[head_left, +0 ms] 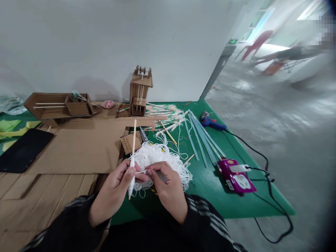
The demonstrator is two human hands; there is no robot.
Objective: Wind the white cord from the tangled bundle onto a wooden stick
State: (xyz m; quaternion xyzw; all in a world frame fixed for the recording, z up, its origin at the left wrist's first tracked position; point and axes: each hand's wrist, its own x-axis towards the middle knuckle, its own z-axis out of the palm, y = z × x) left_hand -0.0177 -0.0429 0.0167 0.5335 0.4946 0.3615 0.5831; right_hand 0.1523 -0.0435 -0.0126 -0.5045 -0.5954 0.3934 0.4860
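Observation:
My left hand pinches a thin wooden stick held nearly upright. White string is wound thickly around the stick's lower half, and its bare tip shows below. A short span of string runs from the winding across to my right hand, whose thumb and forefinger are closed on it. Behind and beneath both hands lies a big tangled heap of white string on the green table. Scissors stick out at the heap's far left edge, partly covered, beside a small cardboard square.
A cardboard tower and a cardboard boat shape stand by the wall. Glue sticks, a blue glue gun and a purple power strip with a black cable lie right. Cardboard sheets and a black tablet-like slab lie left.

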